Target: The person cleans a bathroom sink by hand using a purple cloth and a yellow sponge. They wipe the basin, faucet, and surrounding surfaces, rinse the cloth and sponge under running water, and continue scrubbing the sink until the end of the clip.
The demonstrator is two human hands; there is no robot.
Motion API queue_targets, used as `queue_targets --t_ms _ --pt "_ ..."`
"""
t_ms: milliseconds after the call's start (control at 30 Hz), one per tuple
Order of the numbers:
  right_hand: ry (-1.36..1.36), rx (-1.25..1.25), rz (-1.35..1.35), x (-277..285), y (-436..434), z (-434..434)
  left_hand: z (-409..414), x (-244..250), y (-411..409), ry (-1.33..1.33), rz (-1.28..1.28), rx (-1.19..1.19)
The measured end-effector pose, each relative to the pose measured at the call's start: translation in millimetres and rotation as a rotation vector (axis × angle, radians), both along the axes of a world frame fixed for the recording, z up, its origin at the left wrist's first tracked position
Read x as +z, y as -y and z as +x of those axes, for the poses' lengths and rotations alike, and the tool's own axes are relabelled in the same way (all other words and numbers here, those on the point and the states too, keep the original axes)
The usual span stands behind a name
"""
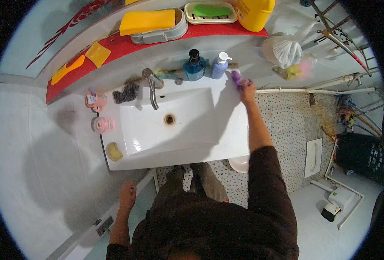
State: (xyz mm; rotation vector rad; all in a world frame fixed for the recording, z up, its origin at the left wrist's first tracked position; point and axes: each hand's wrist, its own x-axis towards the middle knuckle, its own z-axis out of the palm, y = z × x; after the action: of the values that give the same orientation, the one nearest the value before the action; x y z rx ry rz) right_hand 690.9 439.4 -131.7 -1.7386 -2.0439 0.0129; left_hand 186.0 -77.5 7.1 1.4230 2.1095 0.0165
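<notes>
My right hand (247,91) reaches to the back right corner of the white washbasin (231,130). Its fingers are closed around a small purple object (236,78), partly covered and too blurred to name exactly. Just left of it stands a lavender pump bottle (218,67) with a white pump head. Beside that is a blue pump bottle (194,70) with a black top. My left hand (127,195) hangs at the lower left, away from the basin, with no object visible in it; its finger pose is unclear.
A metal faucet (153,87) rises at the basin's back. Pink cups (99,101), a pink jar (104,125) and a yellowish sponge-like lump (114,151) line the left rim. Above, a red shelf (114,45) carries a yellow sponge block (148,22) and a soap dish (211,19).
</notes>
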Motion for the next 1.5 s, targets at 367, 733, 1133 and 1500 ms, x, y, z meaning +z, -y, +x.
queue_targets --t_ms 367,733,1133,1500 --pt "-0.165 0.525 -0.595 54 290 -65 -39 -41 55 -0.266 0.132 -0.072" --pt "-0.182 -0.405 -0.527 36 288 20 -93 -59 -97 -0.470 0.321 -0.008" --pt "0.344 0.101 -0.411 30 382 -225 -106 -98 7 0.086 0.643 0.764" --pt "0.271 0.745 -0.720 22 420 -448 0 -73 107 0.400 0.446 1.018"
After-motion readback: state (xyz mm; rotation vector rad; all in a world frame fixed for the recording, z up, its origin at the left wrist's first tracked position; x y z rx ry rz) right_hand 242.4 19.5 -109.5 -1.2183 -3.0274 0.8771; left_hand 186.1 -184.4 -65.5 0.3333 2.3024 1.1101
